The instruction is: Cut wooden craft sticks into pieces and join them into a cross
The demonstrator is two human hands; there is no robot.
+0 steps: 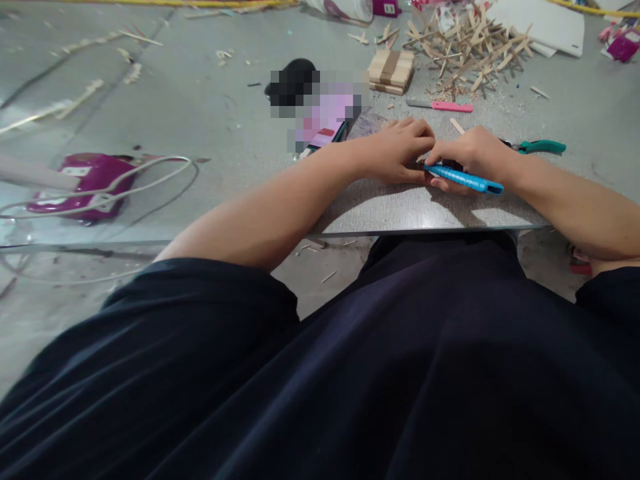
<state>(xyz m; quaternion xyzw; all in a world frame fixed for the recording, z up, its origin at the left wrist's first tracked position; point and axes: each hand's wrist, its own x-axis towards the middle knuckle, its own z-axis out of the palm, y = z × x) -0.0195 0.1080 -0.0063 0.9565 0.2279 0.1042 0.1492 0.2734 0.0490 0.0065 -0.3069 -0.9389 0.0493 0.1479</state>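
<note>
My right hand [473, 153] is wrapped around a blue utility knife [465, 179], whose ribbed handle slants down to the right over the table's front edge area. Fingers bent, my left hand [400, 150] lies low on the table and meets the right hand at the knife's front end. Whatever is pinched between the left thumb and fingers is hidden, as is the blade. A narrow wooden stick [457, 126] lies just beyond the right hand. Green-handled pliers [543, 146] are partly covered by the right wrist.
A pink-handled knife [453, 107], a bundled stack of wooden sticks [393, 72] and a heap of loose sticks [473, 50] lie farther back. Left of them are a partly pixelated phone [330, 123] and black object [297, 75]. A purple packet [95, 180] with a cable sits left.
</note>
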